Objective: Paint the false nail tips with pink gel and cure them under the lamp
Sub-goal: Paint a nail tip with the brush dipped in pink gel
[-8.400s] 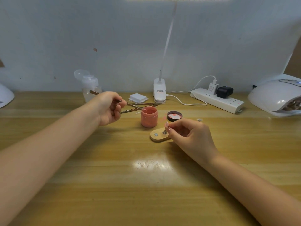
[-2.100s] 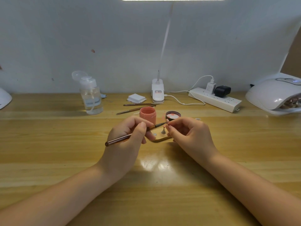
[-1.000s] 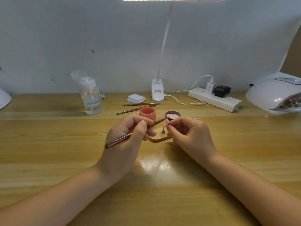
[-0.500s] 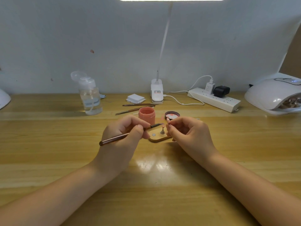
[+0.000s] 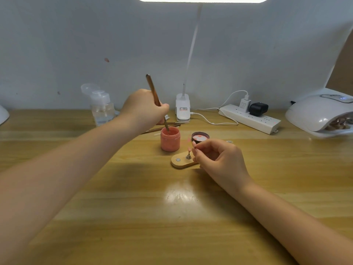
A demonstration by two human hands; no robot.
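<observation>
The open pink gel jar (image 5: 170, 139) stands mid-worktop (image 5: 133, 217), toward the back edge, with the brush (image 5: 155, 98) tip dipped inside. The brush's long axis runs steeply upward, handle end leaning left and away. The left hand (image 5: 145, 108) is closed around the handle. Just right lies the jar's lid (image 5: 200, 136), upturned, pink inside. In front, a wooden holder (image 5: 181, 161) carries a small pink nail tip (image 5: 189, 149) upright on a stand; the right hand (image 5: 217, 159) pinches beside it, fingers curled. A curing lamp (image 5: 322, 113) sits at the back right corner.
</observation>
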